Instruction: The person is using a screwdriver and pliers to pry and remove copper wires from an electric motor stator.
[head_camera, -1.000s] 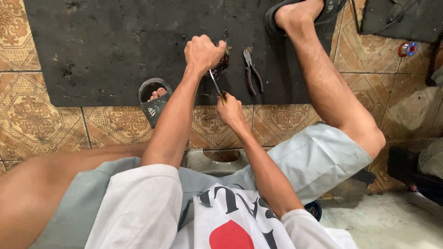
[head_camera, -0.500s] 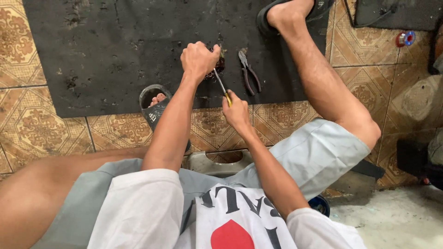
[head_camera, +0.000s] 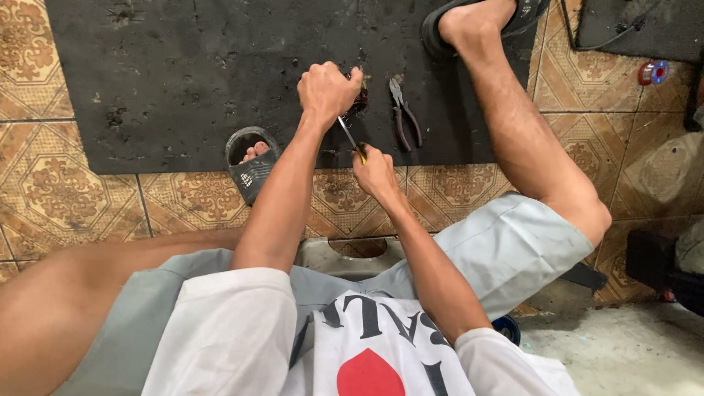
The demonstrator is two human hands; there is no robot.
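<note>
Left hand (head_camera: 328,89): closing in a fist over a small dark part (head_camera: 357,101), pinning it down on the black mat (head_camera: 183,81).
Right hand (head_camera: 375,167): curling tight round the yellowish handle of a screwdriver (head_camera: 350,136), shaft slanting up toward 11 o'clock into the part.
Small dark part: sitting on the mat at the fist's 3 o'clock edge, mostly hidden; kind not telling.
Step in hand: judging by the pose, prying or driving at the part with the tool tip while bracing it.
Next move: likely calling for steady downward pressure from the fist and a controlled twist or lever of the tool, keeping the tip from slipping toward the fingers.
Pliers (head_camera: 404,114): lying untouched on the mat, just at 3 o'clock of the part, handles pointing toward 6 o'clock.
Floor (head_camera: 66,191): showing patterned tiles around the mat.
Sandalled feet: resting at 8 o'clock (head_camera: 251,161) and 1 o'clock (head_camera: 477,18) of the work.
Containers: none showing contents; a small red and blue spool (head_camera: 652,72) lying well apart at 3 o'clock.
</note>
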